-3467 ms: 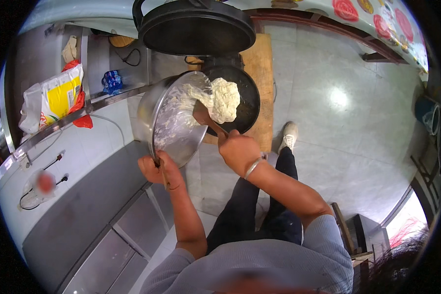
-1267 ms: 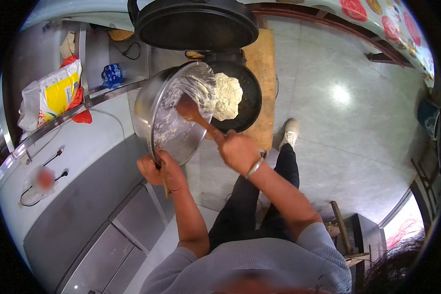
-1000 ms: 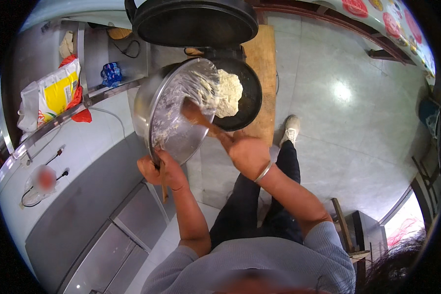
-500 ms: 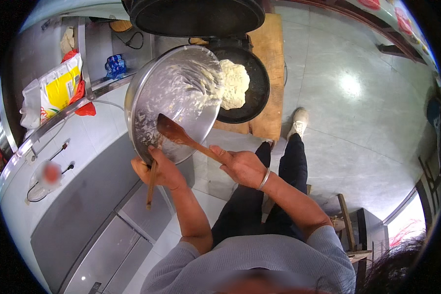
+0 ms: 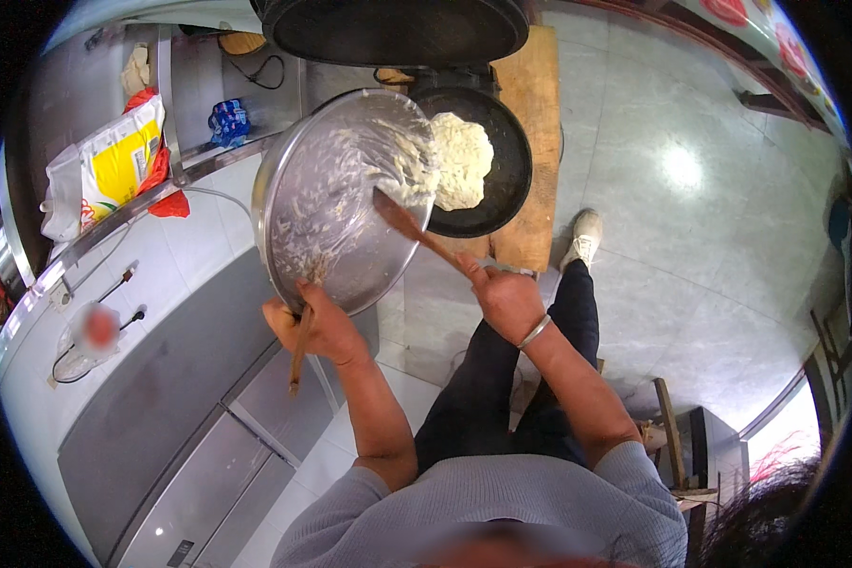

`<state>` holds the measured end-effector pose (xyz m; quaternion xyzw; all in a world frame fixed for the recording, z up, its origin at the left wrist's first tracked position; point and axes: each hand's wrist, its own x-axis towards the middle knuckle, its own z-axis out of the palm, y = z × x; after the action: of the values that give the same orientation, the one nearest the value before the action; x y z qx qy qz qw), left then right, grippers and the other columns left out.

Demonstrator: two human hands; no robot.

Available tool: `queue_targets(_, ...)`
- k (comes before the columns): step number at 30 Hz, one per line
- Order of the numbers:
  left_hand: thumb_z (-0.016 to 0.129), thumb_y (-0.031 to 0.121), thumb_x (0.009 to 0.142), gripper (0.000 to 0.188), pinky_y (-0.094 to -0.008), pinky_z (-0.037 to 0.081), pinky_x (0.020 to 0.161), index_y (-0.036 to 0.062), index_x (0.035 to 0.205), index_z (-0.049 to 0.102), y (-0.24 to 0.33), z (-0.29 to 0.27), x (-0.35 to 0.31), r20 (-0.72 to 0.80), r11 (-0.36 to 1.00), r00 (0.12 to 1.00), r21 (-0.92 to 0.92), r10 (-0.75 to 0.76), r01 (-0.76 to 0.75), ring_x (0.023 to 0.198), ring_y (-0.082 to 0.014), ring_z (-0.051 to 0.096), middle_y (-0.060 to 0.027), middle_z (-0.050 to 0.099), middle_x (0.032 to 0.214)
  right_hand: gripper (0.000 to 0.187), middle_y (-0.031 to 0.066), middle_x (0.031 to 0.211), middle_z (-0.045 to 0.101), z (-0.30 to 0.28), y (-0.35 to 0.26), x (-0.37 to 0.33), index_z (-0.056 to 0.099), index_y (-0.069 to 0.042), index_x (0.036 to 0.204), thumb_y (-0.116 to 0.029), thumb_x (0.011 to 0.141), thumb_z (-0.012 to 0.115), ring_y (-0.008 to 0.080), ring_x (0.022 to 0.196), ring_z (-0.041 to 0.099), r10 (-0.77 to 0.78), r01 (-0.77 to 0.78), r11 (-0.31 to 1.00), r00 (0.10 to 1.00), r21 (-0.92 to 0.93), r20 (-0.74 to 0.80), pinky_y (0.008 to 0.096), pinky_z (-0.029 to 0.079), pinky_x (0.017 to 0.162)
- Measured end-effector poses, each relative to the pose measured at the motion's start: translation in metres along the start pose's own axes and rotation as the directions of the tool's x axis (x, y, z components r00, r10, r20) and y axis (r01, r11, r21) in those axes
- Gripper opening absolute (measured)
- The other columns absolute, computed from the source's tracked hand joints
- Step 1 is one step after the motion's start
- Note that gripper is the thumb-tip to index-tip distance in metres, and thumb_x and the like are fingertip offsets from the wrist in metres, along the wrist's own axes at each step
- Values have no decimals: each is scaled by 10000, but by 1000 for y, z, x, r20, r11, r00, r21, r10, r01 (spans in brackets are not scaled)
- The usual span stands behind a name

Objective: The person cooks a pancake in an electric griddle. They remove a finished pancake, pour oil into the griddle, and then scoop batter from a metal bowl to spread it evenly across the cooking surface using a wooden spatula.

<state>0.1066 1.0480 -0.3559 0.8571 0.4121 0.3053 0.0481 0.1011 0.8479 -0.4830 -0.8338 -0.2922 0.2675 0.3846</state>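
My left hand [image 5: 318, 327] is closed on the near rim of a large metal mixing bowl [image 5: 298, 194], which is tilted toward the pan. The same hand also pinches a thin wooden stick, perhaps chopsticks [image 5: 299, 358], against the rim. My right hand [image 5: 509, 303] grips a wooden spatula [image 5: 402, 220], its blade against the inside of the bowl. Pale, sticky batter smears [image 5: 355, 156] coat the bowl's wall. Beyond the bowl's right lip, a thick lump of pale batter [image 5: 464, 161] lies in a round black electric griddle [image 5: 509, 185].
The griddle's raised black lid [image 5: 393, 33] stands behind it. Under the griddle is a wooden board [image 5: 530, 71]. To the left, a shelf holds a yellow and white bag [image 5: 118, 170] and a blue packet [image 5: 227, 123]. A grey refrigerator [image 5: 199, 473] stands at lower left.
My right hand has moved right and slightly up. The spatula blade has slid across the bowl from its near left part toward the lip beside the griddle. My left hand keeps its hold.
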Motion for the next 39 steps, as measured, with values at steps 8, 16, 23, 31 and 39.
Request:
queue_targets(8,649,109,754,252,-359,392,597,5,694,427,-6,2,0,9,998,1000,-67,-20,21,622,-221,457,-81,423,671,631,118,749,604,-20,-49,28,365,-142,1401,-186,831,630,312,626,604,-132,198,873,976,446,-173,403,474,527)
queue_targets(16,622,72,773,178,-301,418,629,-5,750,463,4,-2,4,23,994,999,-95,-49,51,681,-150,484,-51,475,719,556,84,684,589,-22,14,40,454,-183,1353,-235,830,636,252,559,596,-49,46,999,988,-25,-144,378,466,463)
queue_targets(23,593,47,795,128,-287,437,638,-11,795,478,7,-3,6,19,971,990,-195,-137,138,690,-143,502,-53,506,773,601,89,692,560,-61,-40,58,401,-204,1392,-232,836,627,276,585,584,-37,118,951,961,285,-274,385,470,483)
queue_targets(31,599,23,835,280,-336,502,792,-54,1081,490,11,-5,12,202,902,944,-297,-262,314,919,-218,585,-162,560,1061,579,122,641,560,-45,-46,53,410,-229,1392,-200,846,601,281,494,560,-43,73,973,990,220,-137,388,452,432)
queue_targets(39,605,70,802,175,-281,427,633,-3,778,448,2,2,9,48,942,979,-266,-197,203,685,-140,493,-64,511,763,479,120,680,545,-45,-5,47,520,-218,1308,-190,835,583,262,486,564,-42,52,997,983,49,-176,376,456,416)
